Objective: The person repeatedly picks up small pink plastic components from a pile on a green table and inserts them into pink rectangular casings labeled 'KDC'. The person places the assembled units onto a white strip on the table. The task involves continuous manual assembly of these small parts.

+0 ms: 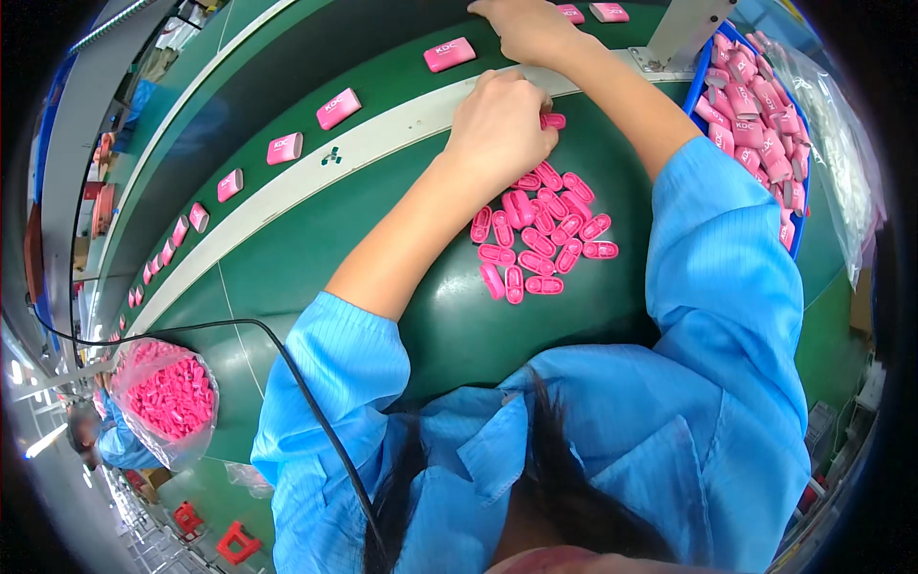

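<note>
My left hand (502,117) is closed at the inner edge of the pale rail (411,126), its fingers curled round a small pink oval cap (554,121). Just beyond it, my right hand (531,33) reaches over the green conveyor belt (392,78). One of its fingers stretches left, apart from the thumb; nothing shows in it, though the top edge cuts off part of the hand. A pink printed oval shell (449,55) lies on the belt to the left of both hands. Below my left hand, a loose heap of pink oval caps (538,241) lies on the green table (449,325).
Several more pink shells (284,148) line the curving belt. A blue bin (696,88) full of shells stands at right, beside a clear plastic bag (830,143). A metal post (684,33) rises by the rail. A bag of pink caps (170,392) and a black cable (273,335) are at left.
</note>
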The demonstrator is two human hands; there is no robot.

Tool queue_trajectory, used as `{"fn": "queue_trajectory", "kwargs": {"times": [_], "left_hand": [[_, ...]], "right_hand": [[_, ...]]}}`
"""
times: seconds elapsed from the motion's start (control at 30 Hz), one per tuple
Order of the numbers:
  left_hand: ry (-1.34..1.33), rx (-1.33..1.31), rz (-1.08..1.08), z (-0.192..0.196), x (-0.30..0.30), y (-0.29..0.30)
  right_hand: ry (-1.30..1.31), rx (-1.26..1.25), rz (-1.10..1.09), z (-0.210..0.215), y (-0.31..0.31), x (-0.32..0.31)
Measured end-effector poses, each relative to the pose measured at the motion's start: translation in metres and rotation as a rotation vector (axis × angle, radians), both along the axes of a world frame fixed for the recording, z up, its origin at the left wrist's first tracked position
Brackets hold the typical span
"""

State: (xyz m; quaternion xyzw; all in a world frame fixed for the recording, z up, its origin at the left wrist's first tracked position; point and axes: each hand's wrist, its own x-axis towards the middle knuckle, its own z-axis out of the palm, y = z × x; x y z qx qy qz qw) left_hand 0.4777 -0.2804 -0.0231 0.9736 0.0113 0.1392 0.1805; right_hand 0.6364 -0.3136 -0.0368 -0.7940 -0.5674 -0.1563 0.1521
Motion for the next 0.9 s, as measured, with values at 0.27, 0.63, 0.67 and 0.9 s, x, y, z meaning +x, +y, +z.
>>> {"fn": "queue_trajectory", "kwargs": {"times": [0.27,0.63,0.67,0.9], "left_hand": [[-0.049,-0.297,0.143,0.012,-0.021,0.026],[-0.092,-1.222,0.198,-0.012,-0.040,0.072],[-0.115,-1.268,0.205,-0.012,-0.040,0.073],[-0.122,-1.244,0.169,-0.009,-0.039,0.061]], "right_hand": [[0.105,0.245,0.188,0.010,-0.023,-0.011],[1.572,0.291,0.189,-0.005,-0.037,-0.052],[1.570,0.299,0.204,-0.005,-0.036,-0.053],[1.599,0.330,0.225,-0.011,-0.036,-0.052]]}}
